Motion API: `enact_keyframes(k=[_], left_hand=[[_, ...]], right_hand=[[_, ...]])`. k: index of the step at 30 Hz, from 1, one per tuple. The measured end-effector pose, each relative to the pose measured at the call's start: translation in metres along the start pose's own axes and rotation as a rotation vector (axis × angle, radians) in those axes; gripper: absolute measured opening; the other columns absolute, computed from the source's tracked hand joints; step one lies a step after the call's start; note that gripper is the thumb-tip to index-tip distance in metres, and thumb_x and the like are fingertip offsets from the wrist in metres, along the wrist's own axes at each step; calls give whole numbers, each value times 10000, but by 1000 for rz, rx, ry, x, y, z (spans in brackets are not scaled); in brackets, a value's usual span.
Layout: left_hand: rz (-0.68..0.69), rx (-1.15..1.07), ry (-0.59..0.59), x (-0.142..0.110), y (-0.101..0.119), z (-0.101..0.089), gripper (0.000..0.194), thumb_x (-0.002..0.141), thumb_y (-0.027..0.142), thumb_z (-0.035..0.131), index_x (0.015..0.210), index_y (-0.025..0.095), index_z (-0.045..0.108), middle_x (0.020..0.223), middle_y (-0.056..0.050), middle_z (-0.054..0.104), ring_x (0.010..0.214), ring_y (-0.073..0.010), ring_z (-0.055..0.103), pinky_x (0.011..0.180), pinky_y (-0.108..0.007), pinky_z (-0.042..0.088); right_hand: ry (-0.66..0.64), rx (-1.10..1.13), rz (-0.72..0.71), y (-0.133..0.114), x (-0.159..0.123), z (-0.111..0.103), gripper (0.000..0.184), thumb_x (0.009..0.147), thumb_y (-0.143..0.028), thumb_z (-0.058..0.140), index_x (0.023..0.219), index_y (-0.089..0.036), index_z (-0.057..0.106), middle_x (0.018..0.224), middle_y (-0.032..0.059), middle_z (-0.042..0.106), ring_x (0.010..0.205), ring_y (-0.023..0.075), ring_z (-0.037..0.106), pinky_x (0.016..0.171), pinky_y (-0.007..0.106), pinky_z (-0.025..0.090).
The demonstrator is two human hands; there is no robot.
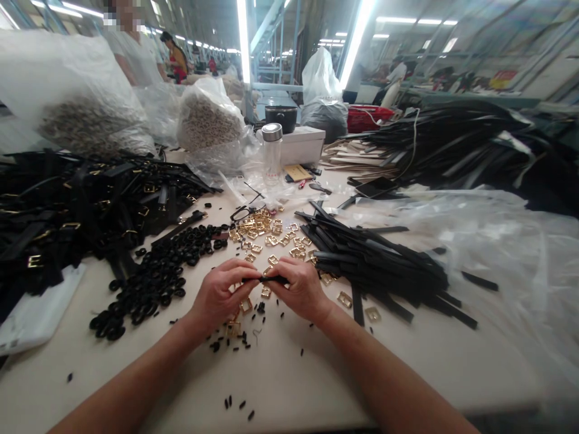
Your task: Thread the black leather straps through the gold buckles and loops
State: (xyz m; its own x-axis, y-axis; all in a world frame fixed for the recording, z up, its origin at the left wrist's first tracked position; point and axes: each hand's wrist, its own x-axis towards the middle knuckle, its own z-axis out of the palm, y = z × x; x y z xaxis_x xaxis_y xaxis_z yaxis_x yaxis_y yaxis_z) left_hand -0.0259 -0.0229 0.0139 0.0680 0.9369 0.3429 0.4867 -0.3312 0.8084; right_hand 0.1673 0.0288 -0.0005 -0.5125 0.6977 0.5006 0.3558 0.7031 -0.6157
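My left hand [221, 294] and my right hand [298, 288] meet over the beige table [289, 374], both pinched on one short black strap [266, 279] held level between them. Gold buckles [265, 232] lie scattered just beyond my fingers, and a few lie under my left hand. A heap of black loop rings [154, 280] sits to the left. A stack of loose black straps [375, 259] lies to the right, close to my right hand.
A big pile of finished black straps with buckles [67, 211] fills the left. Clear plastic sheeting [497, 253] covers the right. Behind stand a bottle [272, 154], a white box [301, 144], bags of rings [210, 120] and a person [133, 51].
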Motion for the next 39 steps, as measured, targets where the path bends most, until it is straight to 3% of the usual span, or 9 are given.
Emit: enact_keyframes(k=[5,11,15,17,19,22,24,31,39], left_hand=[[121,118,-22,-2,-6,2,156,794,258,711,934,289,773,934,-72,748,881,-225,666,847,-363,517],[205,104,-2,-4,1,4,101,840,201,661,844,253,748,880,-63,740,809,-191,669,769,-316,529],[231,67,132,-4,5,-1,49,833,199,657,816,222,697,881,-59,721,839,-193,661,790,-321,523],[163,10,250,-3,2,-7,88,863,254,619,803,206,661,872,-52,701,827,-187,653,793,-324,514],[-11,-70,271,-1,-3,-11,182,893,343,567,825,191,640,823,-38,678,752,-173,643,723,-305,513],[-277,-138,61,0,-10,-12,249,856,416,601,829,172,644,685,-2,632,597,-142,586,558,-249,459],[-365,-179,-54,0,-11,-8,242,838,402,621,773,169,637,639,9,620,569,-128,560,543,-234,437],[-512,-463,-59,4,-2,4,233,780,372,649,688,164,599,630,9,619,571,-114,566,584,-235,457],[-454,-425,-142,1,4,5,233,812,376,636,722,162,637,649,7,608,590,-120,580,572,-233,446]], right_hand=[[-7,-35,-7,-2,-1,2,129,860,-280,644,759,-207,674,697,12,635,648,140,593,604,241,411],[-7,-16,-10,-5,-1,1,90,842,-232,664,760,-195,668,717,11,644,654,135,601,615,237,414],[27,-68,5,-1,0,-2,108,844,-238,677,749,-193,657,702,4,626,641,131,578,600,237,388],[73,-104,31,2,1,-5,107,846,-224,676,748,-189,649,699,4,621,642,132,567,601,240,379],[106,-119,32,3,1,-7,99,848,-211,669,756,-186,644,704,7,619,646,133,561,604,243,377],[85,-123,-16,2,0,-7,112,872,-234,650,769,-188,644,713,13,617,651,136,561,606,247,382],[52,-131,-45,1,-2,-6,126,896,-260,630,792,-192,649,717,16,620,656,139,568,615,251,393],[30,-133,-176,1,-4,1,239,894,-352,651,1064,-184,645,867,59,686,786,185,639,688,275,468],[12,-56,-127,2,-5,4,93,920,-264,613,964,-196,658,829,47,683,750,162,637,671,260,468]])
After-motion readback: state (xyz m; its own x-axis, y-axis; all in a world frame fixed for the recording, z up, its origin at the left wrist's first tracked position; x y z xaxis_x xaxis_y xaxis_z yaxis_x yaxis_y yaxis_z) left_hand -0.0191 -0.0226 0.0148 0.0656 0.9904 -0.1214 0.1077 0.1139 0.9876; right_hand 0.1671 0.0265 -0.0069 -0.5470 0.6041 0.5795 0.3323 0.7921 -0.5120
